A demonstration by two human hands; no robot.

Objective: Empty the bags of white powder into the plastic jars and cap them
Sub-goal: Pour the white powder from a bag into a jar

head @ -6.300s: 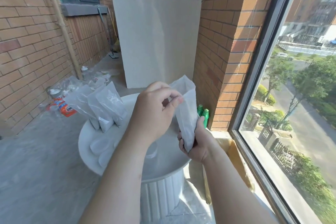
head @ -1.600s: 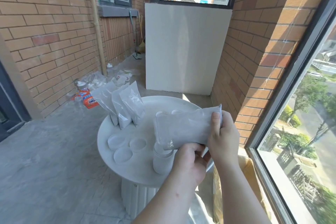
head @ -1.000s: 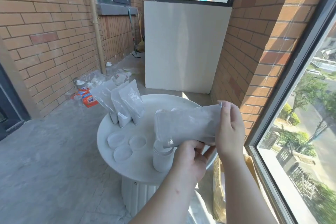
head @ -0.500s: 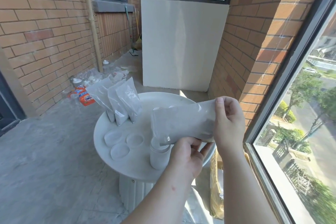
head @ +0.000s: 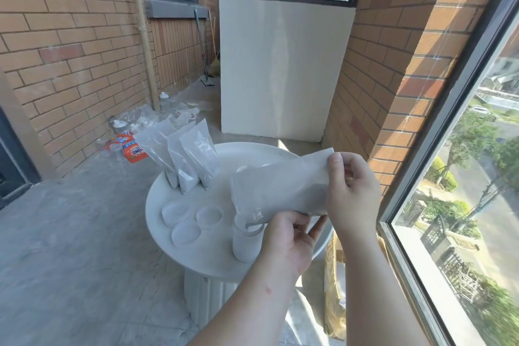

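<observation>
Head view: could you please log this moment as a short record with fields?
table: round, white
jar: upright, uncapped, white inside
bag: tilted, its lower end at the jar's mouth
left hand: grips the bag's lower edge
right hand: pinches the bag's raised end
spare bags: three, upright, far left of the table
lids: three, loose, left of the jar

Only two forearms and their hands showed in the head view, and both the left forearm (head: 252,306) and the right forearm (head: 373,289) were uncovered right to the lower edge. The left hand (head: 289,244) and right hand (head: 352,194) were likewise bare, with a short, trimmed thumbnail on the right. A small spot-like mark (head: 268,289) sat on the left forearm.
</observation>
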